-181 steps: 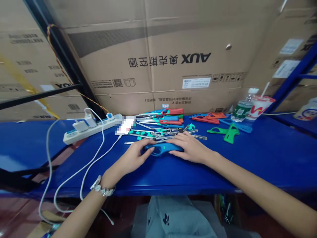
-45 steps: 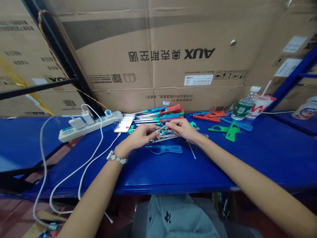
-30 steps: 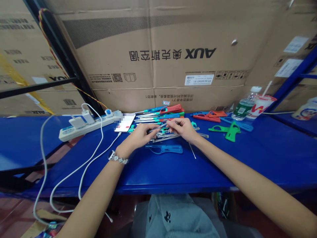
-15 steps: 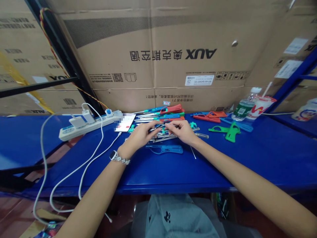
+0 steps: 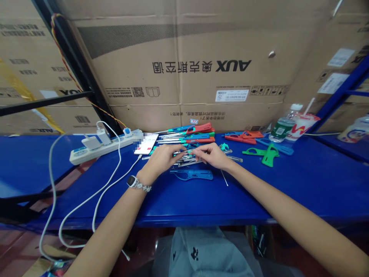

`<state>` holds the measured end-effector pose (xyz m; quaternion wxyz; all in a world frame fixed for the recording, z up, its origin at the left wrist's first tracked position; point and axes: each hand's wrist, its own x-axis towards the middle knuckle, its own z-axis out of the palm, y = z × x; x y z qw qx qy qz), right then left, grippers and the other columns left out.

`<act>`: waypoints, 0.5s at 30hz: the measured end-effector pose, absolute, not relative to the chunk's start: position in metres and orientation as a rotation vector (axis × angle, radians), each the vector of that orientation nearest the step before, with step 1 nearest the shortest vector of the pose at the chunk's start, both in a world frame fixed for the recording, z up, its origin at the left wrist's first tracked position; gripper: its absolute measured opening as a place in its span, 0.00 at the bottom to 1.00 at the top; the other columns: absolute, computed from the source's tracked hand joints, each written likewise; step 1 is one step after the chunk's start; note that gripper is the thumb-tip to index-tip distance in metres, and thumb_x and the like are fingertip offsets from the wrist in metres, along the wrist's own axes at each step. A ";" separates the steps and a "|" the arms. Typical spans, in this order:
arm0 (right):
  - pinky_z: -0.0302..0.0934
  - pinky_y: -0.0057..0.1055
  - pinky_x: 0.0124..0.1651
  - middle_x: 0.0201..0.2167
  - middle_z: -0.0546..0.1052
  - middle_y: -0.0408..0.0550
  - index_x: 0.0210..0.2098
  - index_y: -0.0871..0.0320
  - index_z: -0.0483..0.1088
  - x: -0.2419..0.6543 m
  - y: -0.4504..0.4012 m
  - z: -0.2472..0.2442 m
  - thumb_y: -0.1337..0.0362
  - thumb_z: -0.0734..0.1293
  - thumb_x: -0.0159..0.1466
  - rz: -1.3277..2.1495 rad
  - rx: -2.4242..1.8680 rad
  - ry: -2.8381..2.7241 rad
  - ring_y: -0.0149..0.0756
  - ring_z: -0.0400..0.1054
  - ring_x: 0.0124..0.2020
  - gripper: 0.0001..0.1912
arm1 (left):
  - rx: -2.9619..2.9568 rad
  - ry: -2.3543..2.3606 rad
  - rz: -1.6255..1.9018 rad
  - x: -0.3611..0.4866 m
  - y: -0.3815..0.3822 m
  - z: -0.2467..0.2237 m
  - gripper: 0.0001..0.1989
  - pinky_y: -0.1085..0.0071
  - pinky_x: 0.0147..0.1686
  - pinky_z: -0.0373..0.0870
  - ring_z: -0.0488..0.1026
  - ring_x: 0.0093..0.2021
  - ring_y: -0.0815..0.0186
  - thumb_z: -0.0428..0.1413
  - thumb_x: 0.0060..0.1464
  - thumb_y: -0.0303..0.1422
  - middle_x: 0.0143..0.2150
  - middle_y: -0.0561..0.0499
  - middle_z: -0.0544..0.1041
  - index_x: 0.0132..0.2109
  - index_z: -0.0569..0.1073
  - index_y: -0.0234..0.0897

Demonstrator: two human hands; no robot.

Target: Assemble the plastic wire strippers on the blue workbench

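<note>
Above a pile of thin metal rods and small parts point(image 5: 196, 162), my left hand point(image 5: 165, 157) and my right hand point(image 5: 213, 156) meet with fingertips pinched close together. Each is closed on something small and thin that I cannot make out. A watch point(image 5: 132, 181) is on my left wrist. Just in front of the pile lies a blue lighter casing point(image 5: 198, 175). A thin white-tipped wire point(image 5: 224, 178) sticks out from under my right hand. Behind my fingers, several long-nosed lighters point(image 5: 201, 127) with blue, red and green handles lie side by side.
On the right lie red casings point(image 5: 245, 136) and a green casing point(image 5: 269, 156). A water bottle point(image 5: 281, 129) and a paper cup point(image 5: 302, 127) stand behind them. At left are a power strip point(image 5: 112, 146), white cables point(image 5: 118, 157) and a phone point(image 5: 147, 144). A cardboard box point(image 5: 184, 42) backs the blue table point(image 5: 184, 207).
Both hands stay over the pile, fingertips still pinched together, with only a slight shift of the fingers. The view has tipped very slightly; the lighters and casings lie as before.
</note>
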<state>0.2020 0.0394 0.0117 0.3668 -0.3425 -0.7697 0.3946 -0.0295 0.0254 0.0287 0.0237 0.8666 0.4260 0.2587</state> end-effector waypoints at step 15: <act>0.53 0.31 0.29 0.22 0.75 0.43 0.31 0.58 0.76 0.204 0.039 0.013 0.50 0.67 0.66 0.992 -0.854 -2.021 0.29 0.60 0.22 0.18 | 2.787 1.145 0.795 -0.027 0.025 0.027 0.14 0.69 0.39 0.69 0.80 0.41 0.61 0.52 0.69 0.39 0.45 0.48 0.84 0.51 0.79 0.42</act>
